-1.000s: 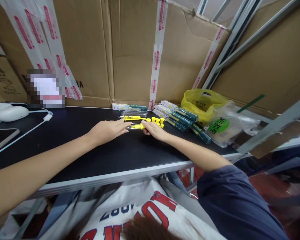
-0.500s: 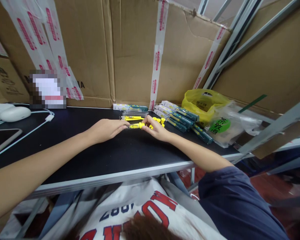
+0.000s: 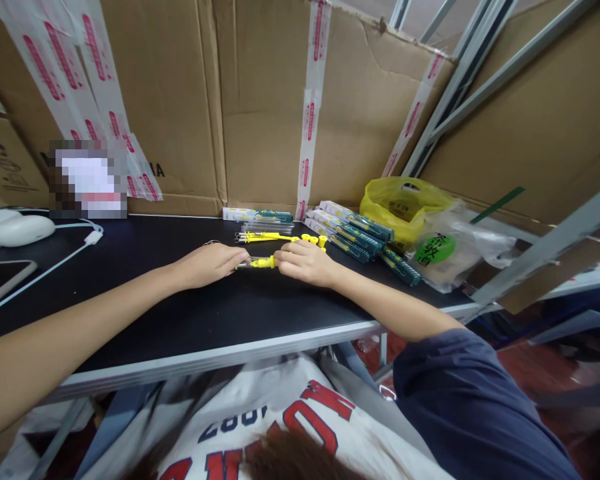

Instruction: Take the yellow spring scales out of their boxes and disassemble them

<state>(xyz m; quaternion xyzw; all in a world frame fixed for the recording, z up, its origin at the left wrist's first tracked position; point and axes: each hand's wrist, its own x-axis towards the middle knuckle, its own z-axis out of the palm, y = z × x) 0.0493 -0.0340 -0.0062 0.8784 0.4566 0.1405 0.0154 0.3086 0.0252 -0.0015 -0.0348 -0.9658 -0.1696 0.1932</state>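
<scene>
Above the black tabletop, a yellow pen with a clear barrel lies lengthwise between my two hands. My left hand pinches its clear left end. My right hand has its fingers curled round the yellow right end, which they hide. Just behind the hands lie more slim yellow pen parts. Small yellow pieces with rounded tops sit beyond my right hand. Clear tubes rest behind the yellow parts.
Several green-and-white pen boxes are stacked at the right, and one box lies at the back. A yellow plastic bag and a clear bag stand farther right. A white cable and a phone are at the left.
Both hands have come slightly lower and nearer with the pen. The right fingers have gone from a fingertip pinch to wrapping round its right end. The view has shifted slightly.
</scene>
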